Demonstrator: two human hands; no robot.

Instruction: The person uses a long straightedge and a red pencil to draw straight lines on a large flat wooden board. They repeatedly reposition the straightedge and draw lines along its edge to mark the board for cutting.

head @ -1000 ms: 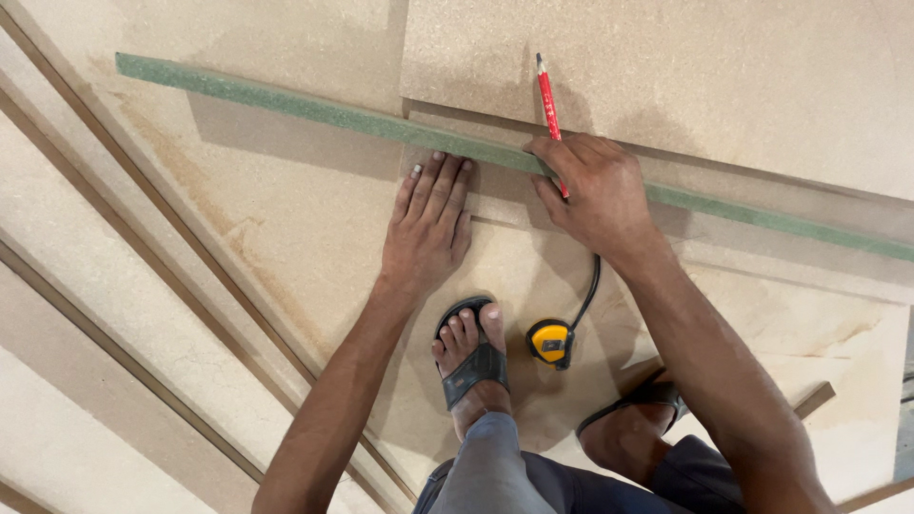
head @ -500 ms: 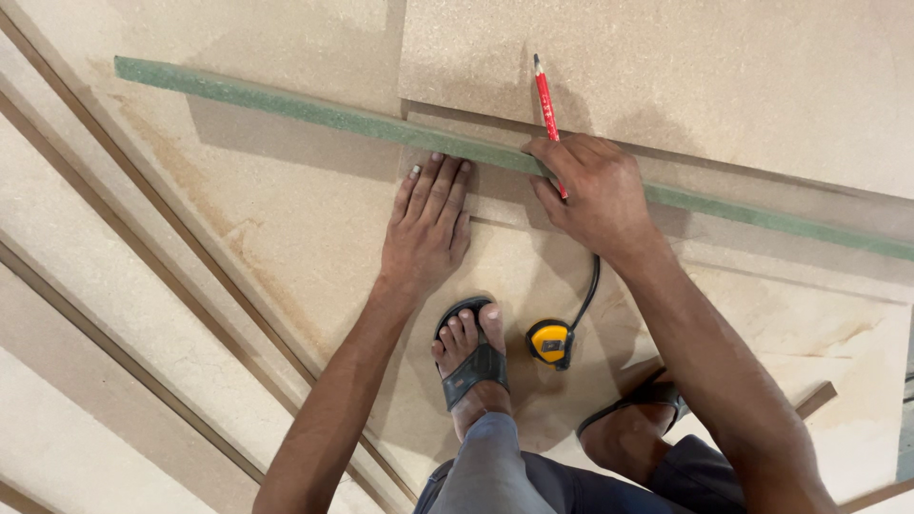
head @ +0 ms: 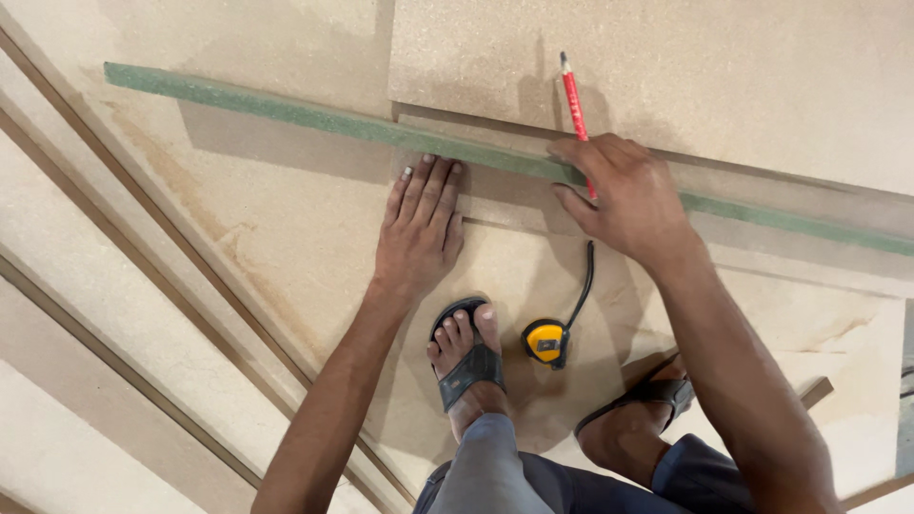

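Red pencil (head: 574, 107) gripped in right hand (head: 624, 200) fingers, left hand (head: 416, 228) flat, fingers open, on green strip (head: 286, 107).

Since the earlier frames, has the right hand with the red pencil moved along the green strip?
Yes. The right hand and red pencil slid rightward along the green strip, widening the gap from the left hand, which stays flat against it.

Two hands (head: 419, 228) (head: 628, 200), one red pencil (head: 574, 100), one green strip (head: 286, 107), one yellow tape measure (head: 546, 341), two sandals (head: 466, 362) (head: 647, 395)

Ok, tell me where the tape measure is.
In the head view the yellow tape measure lies on the board, right of the sandalled foot, below the right hand.
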